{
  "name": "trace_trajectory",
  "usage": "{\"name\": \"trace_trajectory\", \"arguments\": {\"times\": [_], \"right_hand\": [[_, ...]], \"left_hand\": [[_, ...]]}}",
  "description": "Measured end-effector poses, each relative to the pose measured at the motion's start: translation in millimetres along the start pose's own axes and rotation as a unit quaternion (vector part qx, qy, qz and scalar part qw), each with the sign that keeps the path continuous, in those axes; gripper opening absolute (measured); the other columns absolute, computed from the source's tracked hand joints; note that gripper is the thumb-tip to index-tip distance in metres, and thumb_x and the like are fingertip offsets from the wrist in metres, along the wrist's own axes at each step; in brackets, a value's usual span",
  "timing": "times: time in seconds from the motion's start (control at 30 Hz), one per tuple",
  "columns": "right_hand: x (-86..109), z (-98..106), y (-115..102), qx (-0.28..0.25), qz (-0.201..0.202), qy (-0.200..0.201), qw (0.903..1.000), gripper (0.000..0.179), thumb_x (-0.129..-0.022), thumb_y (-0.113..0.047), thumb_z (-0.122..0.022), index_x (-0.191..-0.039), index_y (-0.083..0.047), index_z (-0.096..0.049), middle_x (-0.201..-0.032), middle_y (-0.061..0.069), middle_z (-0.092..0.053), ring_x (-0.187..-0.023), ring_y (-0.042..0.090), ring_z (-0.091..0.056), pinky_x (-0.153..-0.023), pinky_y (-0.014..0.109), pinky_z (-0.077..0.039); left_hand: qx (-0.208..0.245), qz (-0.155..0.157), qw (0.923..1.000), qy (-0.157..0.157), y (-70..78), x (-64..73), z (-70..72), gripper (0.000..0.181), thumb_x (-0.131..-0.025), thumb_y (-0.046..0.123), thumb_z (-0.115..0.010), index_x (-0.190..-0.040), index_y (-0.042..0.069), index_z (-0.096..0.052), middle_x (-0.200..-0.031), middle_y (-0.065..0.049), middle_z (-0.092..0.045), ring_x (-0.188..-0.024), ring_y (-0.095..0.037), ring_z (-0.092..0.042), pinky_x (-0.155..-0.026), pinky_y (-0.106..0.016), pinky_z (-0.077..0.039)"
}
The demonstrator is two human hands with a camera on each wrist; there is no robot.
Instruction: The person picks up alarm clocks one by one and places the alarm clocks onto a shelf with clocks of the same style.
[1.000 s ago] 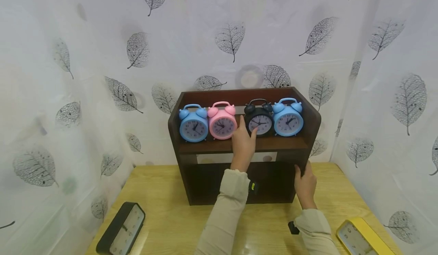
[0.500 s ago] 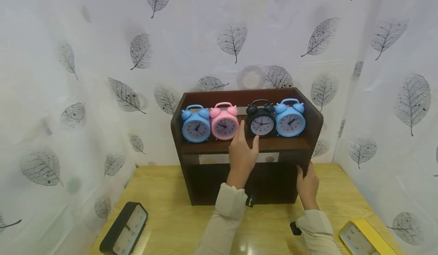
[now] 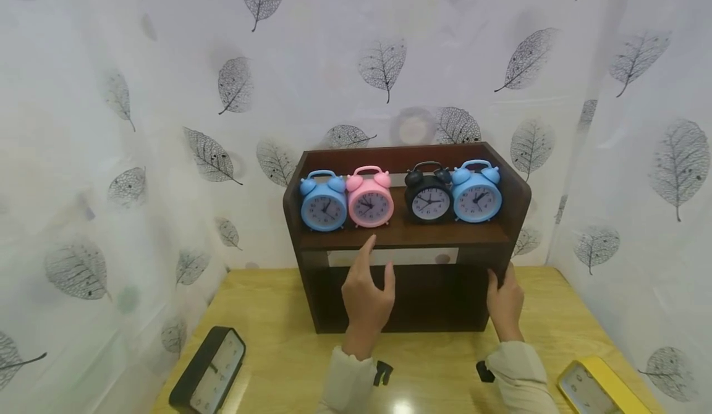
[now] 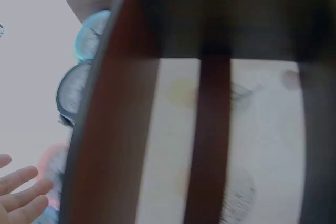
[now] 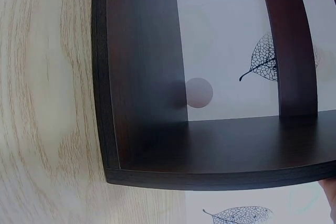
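Note:
A dark brown wooden shelf (image 3: 445, 235) stands on the table, with twin-bell alarm clocks in a row on its upper board. From the left these are a blue clock (image 3: 324, 210), a pink clock (image 3: 371, 207), a black clock (image 3: 429, 202) and another blue clock (image 3: 476, 199). My left hand (image 3: 367, 296) is in front of the shelf below the pink clock, fingers spread and holding nothing; its fingers (image 4: 23, 198) show in the left wrist view. My right hand (image 3: 505, 303) grips the shelf's right side panel, thumb at the front edge and fingers outside.
A black rectangular clock (image 3: 208, 371) lies at the front left of the wooden table (image 3: 267, 315). At the front right is a yellow rectangular clock (image 3: 603, 389). A leaf-patterned curtain (image 3: 311, 62) hangs behind the shelf and along both sides.
My left hand has drawn away from between the pink and black clocks, down and toward me. The right hand stays on the side panel, and the clocks keep their places.

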State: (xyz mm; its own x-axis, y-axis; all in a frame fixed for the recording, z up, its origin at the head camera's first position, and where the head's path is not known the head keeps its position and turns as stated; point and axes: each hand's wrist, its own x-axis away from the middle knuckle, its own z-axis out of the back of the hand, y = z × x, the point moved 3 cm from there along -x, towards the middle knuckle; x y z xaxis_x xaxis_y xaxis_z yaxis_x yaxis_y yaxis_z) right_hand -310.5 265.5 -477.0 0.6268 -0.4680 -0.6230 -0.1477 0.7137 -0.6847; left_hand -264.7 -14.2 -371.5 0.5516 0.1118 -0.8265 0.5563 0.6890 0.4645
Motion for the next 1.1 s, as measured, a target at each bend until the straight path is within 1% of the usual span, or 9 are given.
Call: {"name": "trace_trajectory", "arguments": {"times": [0.27, 0.37, 0.47, 0.6, 0.73, 0.77, 0.9, 1.0, 1.1], "right_hand": [[-1.4, 0, 0, -0.002, 0.001, -0.004, 1.0, 0.03, -0.089, -0.006, -0.059, -0.115, 0.007, -0.05, -0.095, 0.04, -0.059, -0.083, 0.061, -0.053, -0.07, 0.064, -0.038], [-1.4, 0, 1, -0.001, 0.001, -0.002, 1.0, 0.029, -0.089, -0.006, -0.059, -0.113, 0.007, -0.05, -0.095, 0.039, -0.059, -0.083, 0.061, -0.053, -0.069, 0.063, -0.037], [-1.3, 0, 1, 0.0, 0.002, -0.003, 1.0, 0.028, -0.09, -0.007, -0.059, -0.112, 0.007, -0.05, -0.094, 0.039, -0.059, -0.082, 0.061, -0.053, -0.069, 0.063, -0.037], [-1.3, 0, 0, 0.001, -0.002, -0.009, 1.0, 0.029, -0.091, -0.007, -0.057, -0.114, 0.007, -0.049, -0.095, 0.04, -0.059, -0.082, 0.062, -0.052, -0.068, 0.064, -0.037], [-1.5, 0, 0, 0.0, -0.007, -0.012, 0.9999, 0.029, -0.092, -0.008, -0.056, -0.115, 0.008, -0.049, -0.096, 0.04, -0.059, -0.082, 0.061, -0.052, -0.069, 0.064, -0.037], [-1.7, -1, 0, 0.0, -0.008, -0.012, 0.9999, 0.029, -0.092, -0.008, -0.056, -0.115, 0.008, -0.049, -0.096, 0.04, -0.059, -0.082, 0.061, -0.053, -0.069, 0.063, -0.037], [-1.3, -3, 1, 0.0, -0.007, -0.016, 0.9999, 0.028, -0.092, -0.008, -0.056, -0.114, 0.008, -0.048, -0.095, 0.04, -0.059, -0.082, 0.061, -0.052, -0.068, 0.063, -0.037], [-0.9, -3, 2, 0.001, -0.009, -0.013, 0.9999, 0.028, -0.091, -0.008, -0.056, -0.113, 0.007, -0.049, -0.095, 0.04, -0.059, -0.082, 0.062, -0.052, -0.068, 0.063, -0.036], [-1.0, -3, 2, 0.003, -0.01, -0.011, 0.9999, 0.028, -0.09, -0.007, -0.057, -0.113, 0.007, -0.048, -0.096, 0.04, -0.058, -0.083, 0.062, -0.052, -0.069, 0.064, -0.036]], "left_hand": [[-0.007, -0.021, 0.9997, -0.004, -42.1, 33.1, 10.1, 0.045, -0.088, 0.02, -0.062, -0.129, 0.005, -0.051, -0.123, -0.01, -0.061, -0.109, -0.023, -0.062, -0.082, -0.037, -0.054], [-0.017, -0.017, 0.9997, -0.003, -60.7, 44.0, 16.0, 0.046, -0.087, 0.017, -0.062, -0.129, 0.004, -0.051, -0.122, -0.011, -0.059, -0.11, -0.025, -0.06, -0.081, -0.038, -0.053], [-0.036, 0.009, 0.9993, 0.004, -80.6, 55.2, 23.7, 0.049, -0.083, 0.012, -0.066, -0.128, 0.002, -0.05, -0.122, -0.014, -0.057, -0.108, -0.028, -0.06, -0.071, -0.036, -0.054], [-0.069, 0.066, 0.9952, 0.023, -108.0, 70.3, 36.0, 0.053, -0.08, 0.008, -0.069, -0.128, 0.0, -0.048, -0.124, -0.017, -0.054, -0.108, -0.032, -0.057, -0.066, -0.038, -0.053], [-0.11, 0.129, 0.9843, 0.05, -136.6, 82.9, 50.4, 0.054, -0.077, 0.003, -0.07, -0.126, -0.001, -0.048, -0.124, -0.022, -0.05, -0.11, -0.037, -0.051, -0.081, -0.048, -0.051], [-0.121, 0.142, 0.9808, 0.058, -143.5, 85.8, 54.9, 0.056, -0.075, -0.001, -0.069, -0.126, -0.002, -0.048, -0.124, -0.023, -0.049, -0.11, -0.038, -0.05, -0.083, -0.05, -0.05], [-0.147, 0.194, 0.9661, 0.088, -166.3, 96.9, 76.7, 0.057, -0.072, -0.003, -0.071, -0.125, -0.002, -0.048, -0.125, -0.026, -0.047, -0.112, -0.042, -0.046, -0.088, -0.056, -0.044], [-0.159, 0.213, 0.9594, 0.094, -179.3, 105.2, 91.8, 0.057, -0.075, 0.001, -0.071, -0.126, -0.003, -0.047, -0.126, -0.027, -0.045, -0.114, -0.043, -0.044, -0.088, -0.058, -0.042], [-0.172, 0.221, 0.9555, 0.092, -189.4, 111.8, 103.5, 0.057, -0.075, 0.0, -0.07, -0.127, -0.004, -0.045, -0.127, -0.029, -0.044, -0.116, -0.044, -0.043, -0.09, -0.059, -0.041]]}}
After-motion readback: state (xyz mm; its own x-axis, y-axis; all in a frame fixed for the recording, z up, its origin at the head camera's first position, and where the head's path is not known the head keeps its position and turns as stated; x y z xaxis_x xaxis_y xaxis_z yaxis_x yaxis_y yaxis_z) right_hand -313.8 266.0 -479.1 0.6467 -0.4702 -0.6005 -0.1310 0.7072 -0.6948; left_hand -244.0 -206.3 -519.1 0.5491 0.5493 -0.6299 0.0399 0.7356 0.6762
